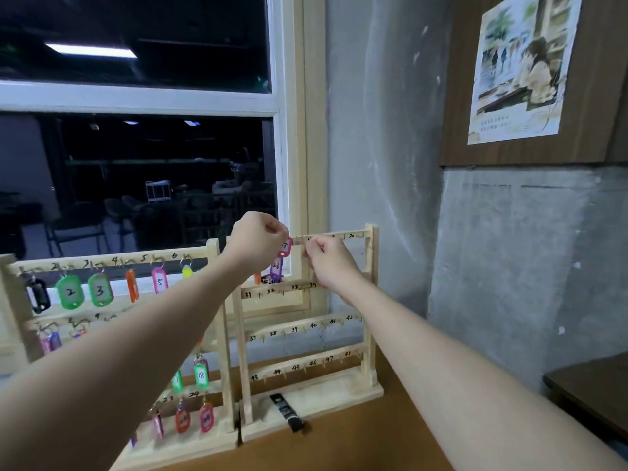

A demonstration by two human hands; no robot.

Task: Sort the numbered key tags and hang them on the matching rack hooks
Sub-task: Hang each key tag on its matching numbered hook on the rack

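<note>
Left hand pinches pink tag at right rack top rail | tag hangs long axis 12-to-6 | right hand, at 3 o'clock and touching-close, pinches its ring | hook directly above.

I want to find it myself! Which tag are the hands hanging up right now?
Look at the right-hand wooden rack by the grey wall, along its top rail. Both hands meet there; the pink tag hangs just below the left hand, above a purple tag.

Green tags, pink tag, pale wooden racks.
</note>
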